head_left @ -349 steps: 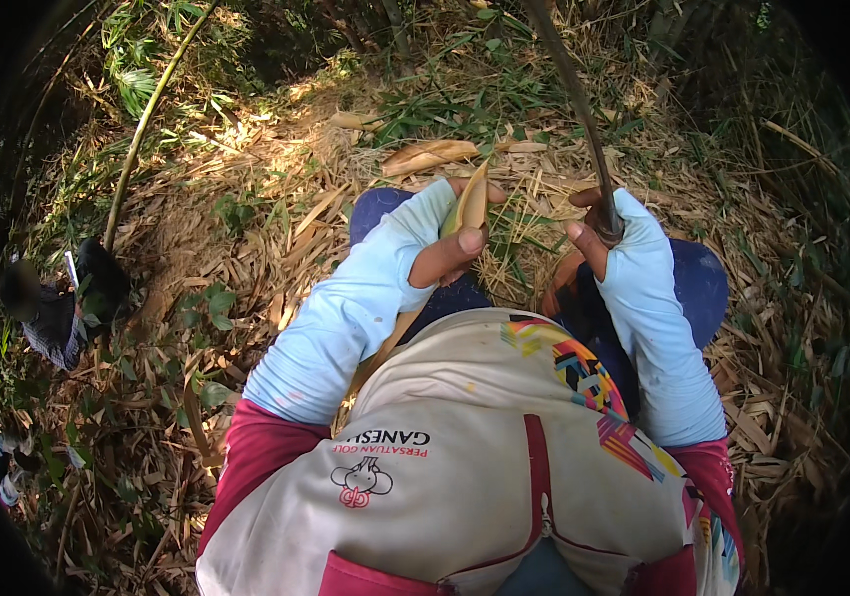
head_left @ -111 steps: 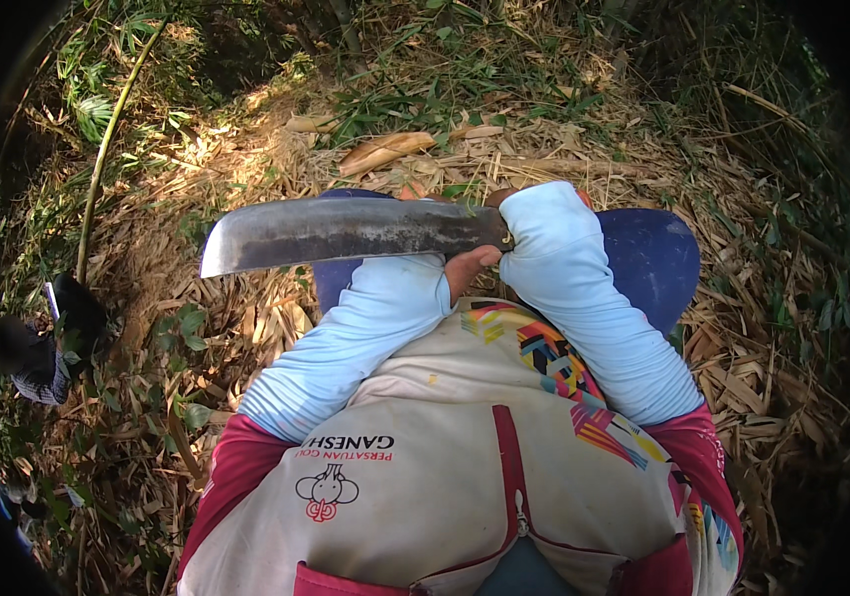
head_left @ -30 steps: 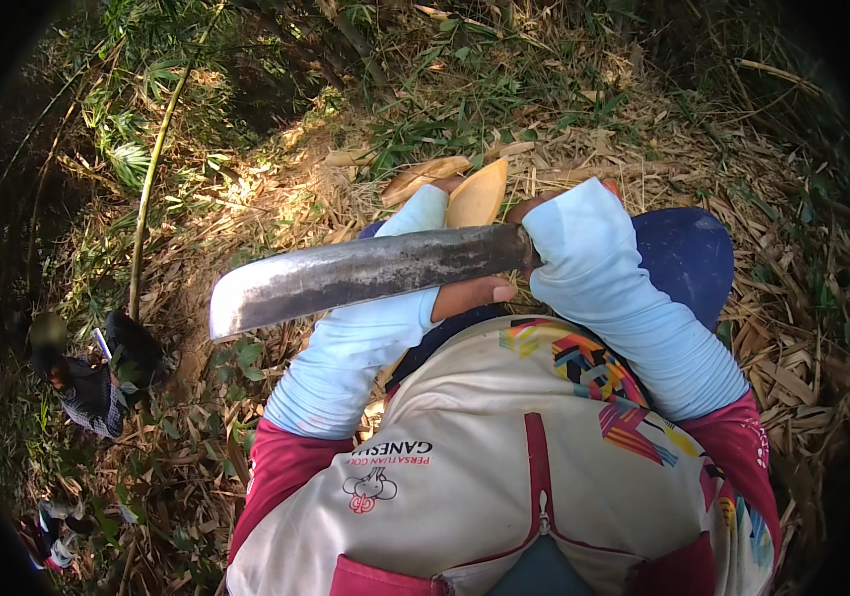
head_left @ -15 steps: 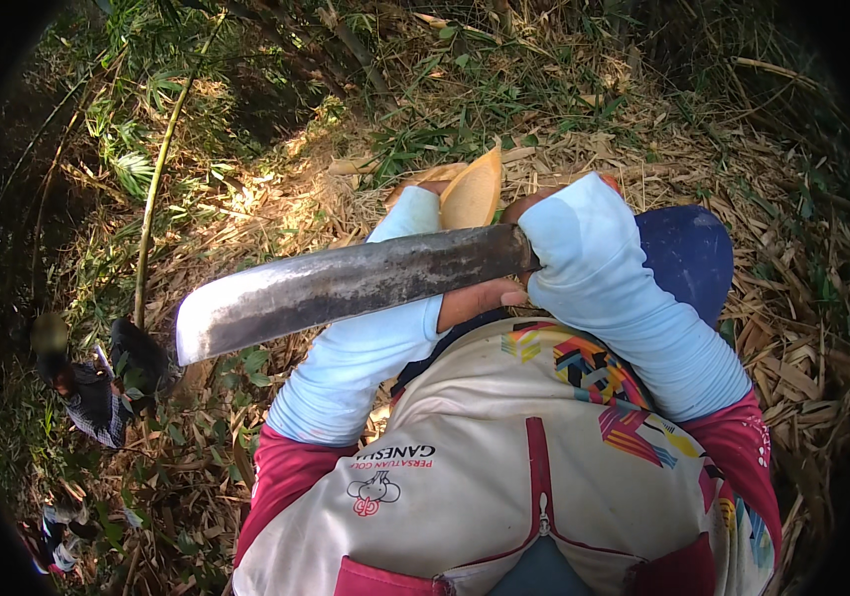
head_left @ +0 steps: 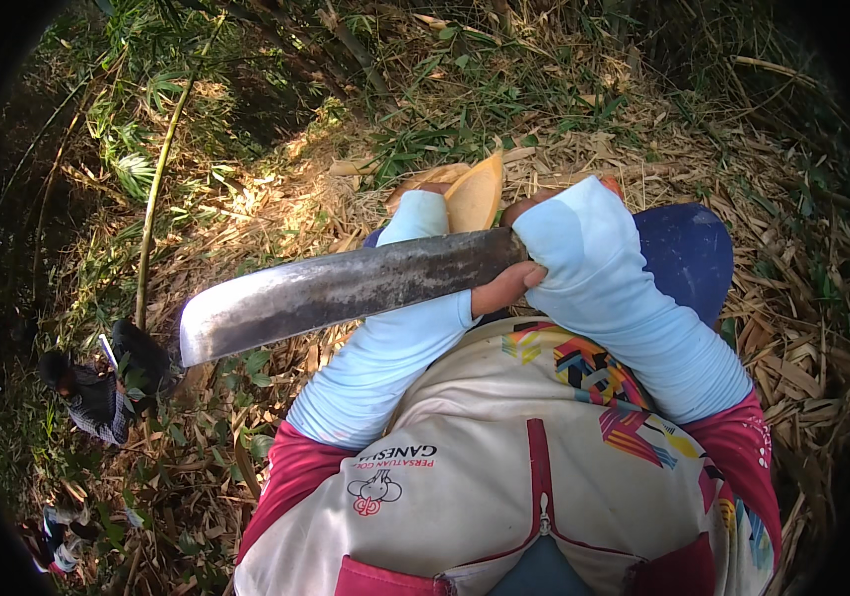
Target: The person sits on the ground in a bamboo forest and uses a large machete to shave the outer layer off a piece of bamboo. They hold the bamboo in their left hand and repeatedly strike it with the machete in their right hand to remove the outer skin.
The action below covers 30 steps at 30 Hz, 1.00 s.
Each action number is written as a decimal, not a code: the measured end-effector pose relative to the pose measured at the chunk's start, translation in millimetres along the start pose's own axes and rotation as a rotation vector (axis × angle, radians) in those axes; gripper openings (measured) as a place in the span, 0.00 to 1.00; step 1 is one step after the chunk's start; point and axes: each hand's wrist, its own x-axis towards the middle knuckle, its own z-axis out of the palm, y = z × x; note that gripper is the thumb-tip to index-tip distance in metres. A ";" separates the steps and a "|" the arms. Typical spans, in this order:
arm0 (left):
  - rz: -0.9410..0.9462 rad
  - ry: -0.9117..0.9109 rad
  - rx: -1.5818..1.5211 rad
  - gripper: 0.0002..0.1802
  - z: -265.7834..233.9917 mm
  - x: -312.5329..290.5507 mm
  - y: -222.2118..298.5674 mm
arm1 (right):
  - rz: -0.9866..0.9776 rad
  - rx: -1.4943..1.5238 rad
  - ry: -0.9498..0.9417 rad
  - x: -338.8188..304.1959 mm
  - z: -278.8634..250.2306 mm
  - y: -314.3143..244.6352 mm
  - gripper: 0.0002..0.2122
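My right hand (head_left: 534,204), mostly covered by a light blue sleeve, is closed around the handle of a machete (head_left: 355,288). Its broad, worn steel blade points left across my lap, with a bright, shiny end. Behind the blade is my left hand (head_left: 504,289), also in a blue sleeve. Its thumb is stretched toward the right sleeve, while most of its fingers are hidden. Just beyond the blade, a tan, curved, pointed piece (head_left: 475,194) like bamboo stands between the two hands; whether the left fingers grip it cannot be made out.
Dry leaves and bamboo litter (head_left: 792,377) cover the ground. A thin green bamboo stem (head_left: 159,189) rises at the left. A person in dark clothes (head_left: 102,392) is at the far left. My dark blue trouser knee (head_left: 685,256) shows beside the right sleeve.
My left forearm and thumb have shifted right and slightly up, bringing the thumb against the right sleeve. The machete has moved only slightly, still in my right hand.
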 end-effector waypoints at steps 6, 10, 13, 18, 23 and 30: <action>0.093 0.019 0.013 0.40 10.2 1.3 -28.2 | -0.043 -0.008 0.107 -5.0 6.2 5.0 0.09; -0.006 0.018 -0.014 0.39 9.3 1.3 -19.0 | -0.051 -0.014 0.094 -6.7 4.4 6.2 0.09; -0.065 0.005 0.018 0.38 9.1 1.9 -16.2 | -0.056 -0.040 0.117 -6.6 4.5 7.5 0.09; -0.093 -0.025 0.127 0.50 6.5 1.6 -3.2 | -0.033 -0.041 0.131 -11.4 9.4 10.9 0.08; 0.037 0.112 0.047 0.40 11.6 2.9 -3.6 | -0.021 0.010 0.033 -11.7 6.8 9.4 0.07; -0.141 -0.018 0.112 0.53 7.4 1.1 -0.3 | -0.026 0.034 0.018 -12.1 8.7 10.2 0.06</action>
